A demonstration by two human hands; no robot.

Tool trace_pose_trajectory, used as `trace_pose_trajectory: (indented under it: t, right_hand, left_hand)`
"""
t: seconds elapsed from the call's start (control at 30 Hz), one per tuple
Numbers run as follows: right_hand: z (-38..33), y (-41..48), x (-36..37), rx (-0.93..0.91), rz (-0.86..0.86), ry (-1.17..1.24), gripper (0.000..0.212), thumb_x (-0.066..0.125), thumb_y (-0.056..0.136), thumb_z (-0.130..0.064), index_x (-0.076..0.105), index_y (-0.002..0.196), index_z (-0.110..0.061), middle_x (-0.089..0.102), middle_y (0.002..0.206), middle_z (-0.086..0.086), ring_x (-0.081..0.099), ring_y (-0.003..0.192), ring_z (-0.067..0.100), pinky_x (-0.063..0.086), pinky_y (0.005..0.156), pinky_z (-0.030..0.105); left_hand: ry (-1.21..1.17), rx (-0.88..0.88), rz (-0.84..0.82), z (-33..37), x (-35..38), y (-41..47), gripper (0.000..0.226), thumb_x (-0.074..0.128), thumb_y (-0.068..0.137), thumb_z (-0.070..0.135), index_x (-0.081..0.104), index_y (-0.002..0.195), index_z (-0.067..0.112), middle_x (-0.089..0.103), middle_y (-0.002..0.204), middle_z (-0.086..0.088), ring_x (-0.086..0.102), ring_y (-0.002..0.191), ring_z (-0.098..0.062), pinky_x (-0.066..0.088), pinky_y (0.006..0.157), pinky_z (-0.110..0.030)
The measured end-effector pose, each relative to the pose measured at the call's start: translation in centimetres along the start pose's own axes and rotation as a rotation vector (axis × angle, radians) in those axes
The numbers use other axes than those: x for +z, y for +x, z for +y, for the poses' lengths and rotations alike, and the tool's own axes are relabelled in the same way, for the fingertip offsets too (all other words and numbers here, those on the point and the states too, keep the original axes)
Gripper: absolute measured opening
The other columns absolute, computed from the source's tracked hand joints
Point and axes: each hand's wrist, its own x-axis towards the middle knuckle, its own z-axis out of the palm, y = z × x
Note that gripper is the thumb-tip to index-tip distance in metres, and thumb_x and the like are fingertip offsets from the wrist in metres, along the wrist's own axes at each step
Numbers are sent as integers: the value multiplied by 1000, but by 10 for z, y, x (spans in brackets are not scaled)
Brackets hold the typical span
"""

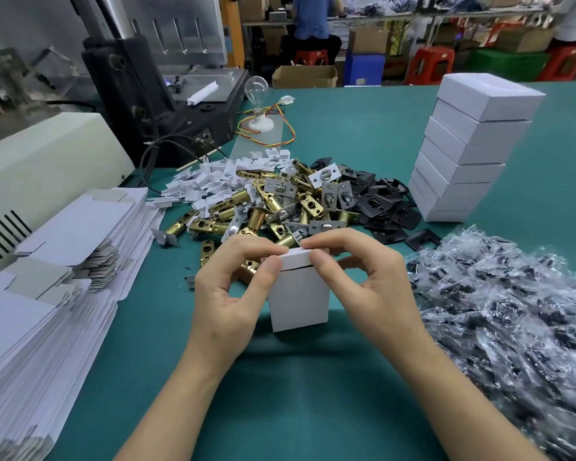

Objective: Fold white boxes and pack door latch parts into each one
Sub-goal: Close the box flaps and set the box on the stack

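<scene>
A small white box stands upright on the green table, its top flap nearly down with a thin dark gap below it. My left hand pinches the flap's left corner between thumb and fingers. My right hand pinches the right corner the same way. Just behind the box lies a heap of brass door latches with silver faceplates. Black strike plates lie to the heap's right and small white plastic parts to its left.
Flat unfolded white box blanks are stacked at the left. A tall stack of folded white boxes stands at the back right. Clear bags of dark parts fill the right side. A grey machine and a bulb sit behind.
</scene>
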Motion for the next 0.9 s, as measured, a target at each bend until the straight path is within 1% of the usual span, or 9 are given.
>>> trace_pose_trajectory:
  t: [0.13,0.23,0.33,0.4,0.5,0.7,0.77,0.9]
  right_hand:
    - [4,1,-1,-34,-20,3,14,68,93,-14,78,101,-20,75,107,-16,68,112,14,56,82,39]
    - [6,2,-3,-64,-33,6,13,69,94,-14,78,101,-20,74,108,-15,68,113,15,55,83,40]
    - [8,2,-4,-93,-43,9,12,69,95,-17,78,102,-19,74,109,-14,68,112,16,55,83,41]
    - [10,2,-4,-101,-51,6,12,70,95,-16,79,102,-18,75,111,-14,69,113,15,55,83,41]
    - [14,3,-6,-109,-69,1,13,71,94,-15,79,103,-17,75,114,-11,69,114,15,56,84,40]
    - [17,4,-9,-151,-97,-35,10,75,92,-21,79,100,-17,74,117,-8,69,112,15,57,79,39]
    - [18,3,-9,-162,-102,-60,9,76,92,-20,79,99,-17,74,118,-8,69,111,16,57,77,38]
    - [18,4,-10,-167,-98,-70,8,75,92,-17,79,98,-16,74,118,-7,70,109,15,57,75,39]
  left_hand:
    - [51,34,-11,-1,0,0,12,62,100,24,73,104,24,71,107,12,68,106,-24,50,85,-32]
    - [82,67,-15,-2,-1,0,13,62,100,22,74,106,23,70,108,8,68,107,-25,50,85,-30]
    - [114,112,-29,-1,-2,0,16,63,101,21,75,111,22,70,111,3,69,108,-22,51,82,-24]
    - [126,129,-33,0,-4,0,17,64,101,20,75,113,22,71,113,1,69,109,-21,51,84,-21]
    - [144,133,-50,0,-7,0,17,65,100,21,76,114,21,74,116,0,71,112,-20,54,88,-22]
    - [142,118,-88,-2,-12,-1,17,67,98,23,78,111,22,76,118,0,72,113,-20,57,91,-27]
    - [145,113,-85,-3,-12,-1,16,68,97,23,78,110,23,76,119,1,72,114,-19,57,91,-27]
    - [106,90,-106,-5,-12,-1,18,70,97,26,79,113,27,77,119,10,73,112,-17,59,89,-28]
